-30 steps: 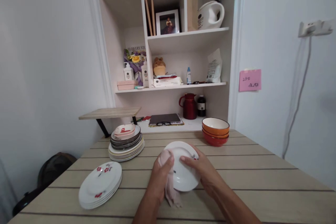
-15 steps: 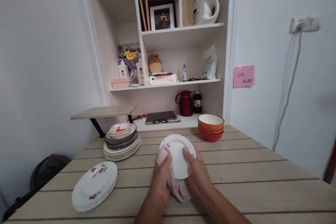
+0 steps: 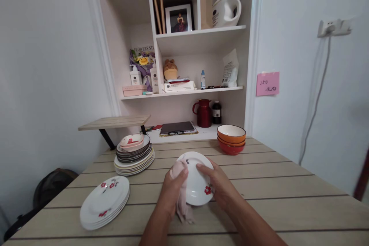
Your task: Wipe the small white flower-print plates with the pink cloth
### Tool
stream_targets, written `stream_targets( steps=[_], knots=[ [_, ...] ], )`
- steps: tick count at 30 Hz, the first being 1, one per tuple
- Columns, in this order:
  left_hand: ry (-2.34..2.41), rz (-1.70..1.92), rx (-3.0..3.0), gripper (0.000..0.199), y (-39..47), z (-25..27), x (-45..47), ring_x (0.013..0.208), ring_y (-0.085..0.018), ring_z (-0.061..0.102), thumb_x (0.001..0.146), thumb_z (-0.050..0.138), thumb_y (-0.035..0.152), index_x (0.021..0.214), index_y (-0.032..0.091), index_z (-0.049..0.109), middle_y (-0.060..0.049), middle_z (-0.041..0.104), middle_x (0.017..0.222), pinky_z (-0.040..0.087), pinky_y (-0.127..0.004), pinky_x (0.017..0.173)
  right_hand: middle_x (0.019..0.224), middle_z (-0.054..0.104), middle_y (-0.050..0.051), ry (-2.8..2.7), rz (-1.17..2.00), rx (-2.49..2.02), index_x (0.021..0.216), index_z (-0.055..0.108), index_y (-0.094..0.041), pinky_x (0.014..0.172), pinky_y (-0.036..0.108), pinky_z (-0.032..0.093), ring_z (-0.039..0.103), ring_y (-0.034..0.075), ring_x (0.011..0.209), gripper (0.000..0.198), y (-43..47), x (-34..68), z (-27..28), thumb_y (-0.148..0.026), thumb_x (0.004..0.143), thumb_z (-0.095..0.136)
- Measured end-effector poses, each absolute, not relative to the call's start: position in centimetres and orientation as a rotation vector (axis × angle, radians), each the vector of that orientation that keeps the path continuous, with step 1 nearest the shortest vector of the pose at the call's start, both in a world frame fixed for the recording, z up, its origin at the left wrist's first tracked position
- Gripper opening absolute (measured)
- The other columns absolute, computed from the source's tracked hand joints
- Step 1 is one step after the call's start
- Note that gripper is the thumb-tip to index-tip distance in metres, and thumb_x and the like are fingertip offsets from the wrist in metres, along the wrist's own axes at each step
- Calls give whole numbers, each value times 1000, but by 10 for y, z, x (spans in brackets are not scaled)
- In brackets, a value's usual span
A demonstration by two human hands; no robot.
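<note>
A white plate (image 3: 198, 188) with a red flower near its lower right rim is held tilted above the table between both hands. My right hand (image 3: 220, 180) grips its right edge, thumb on the face and fingers behind. My left hand (image 3: 172, 186) is closed on a pale pink cloth (image 3: 182, 201), which is folded over the plate's left rim and hangs below it. To the left lies a stack of similar flowered white plates (image 3: 100, 203). The fingers behind the plate are hidden.
Farther back on the wooden table (image 3: 271, 188) stand a mixed stack of plates (image 3: 135, 161) topped by small pink dishes (image 3: 132, 142), and orange and red bowls (image 3: 231, 138). A small raised shelf (image 3: 115, 122) is at the back left. Behind are a closed laptop (image 3: 178, 127) and a red jug (image 3: 204, 113).
The plate has turned, so its red flower now shows at the lower right, and it sits slightly lower. My left hand and the cloth have shifted a little left.
</note>
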State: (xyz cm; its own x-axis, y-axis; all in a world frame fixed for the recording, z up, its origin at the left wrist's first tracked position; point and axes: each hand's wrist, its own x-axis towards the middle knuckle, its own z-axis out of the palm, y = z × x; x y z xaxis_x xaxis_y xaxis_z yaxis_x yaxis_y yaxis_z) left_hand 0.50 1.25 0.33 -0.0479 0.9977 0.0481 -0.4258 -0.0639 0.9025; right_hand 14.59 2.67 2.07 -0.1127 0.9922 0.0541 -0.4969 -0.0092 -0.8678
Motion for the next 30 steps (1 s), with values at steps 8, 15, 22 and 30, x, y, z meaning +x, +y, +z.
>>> stream_targets(
  steps=[8,15,22,30],
  knots=[
    [815,1392,899,50,11,4,3,88,-30,72,69,80,37,110,11,68,-15,76,94,56,-39,81,76,73,3,-900,1405,-755,103,63,-16,53,26,49,64,19,60,46,23,141,19,-33,63,78],
    [756,1438,667,57,11,-1,23,90,-31,72,66,83,33,116,14,65,-15,75,102,56,-39,83,77,74,0,-663,1364,-738,118,57,-22,55,28,52,66,19,59,62,30,133,9,-34,61,80],
    [770,1440,632,55,11,-6,31,95,-31,71,64,84,29,114,15,65,-15,75,104,56,-40,84,82,76,2,-540,1400,-680,123,54,-22,57,31,54,69,22,64,68,33,131,4,-32,62,81],
    [868,1628,778,49,2,13,19,96,-32,70,64,84,31,107,14,66,-13,76,96,57,-40,81,92,77,8,-780,1590,-642,118,60,-16,63,30,55,71,22,73,56,27,134,11,-23,65,79]
  ],
)
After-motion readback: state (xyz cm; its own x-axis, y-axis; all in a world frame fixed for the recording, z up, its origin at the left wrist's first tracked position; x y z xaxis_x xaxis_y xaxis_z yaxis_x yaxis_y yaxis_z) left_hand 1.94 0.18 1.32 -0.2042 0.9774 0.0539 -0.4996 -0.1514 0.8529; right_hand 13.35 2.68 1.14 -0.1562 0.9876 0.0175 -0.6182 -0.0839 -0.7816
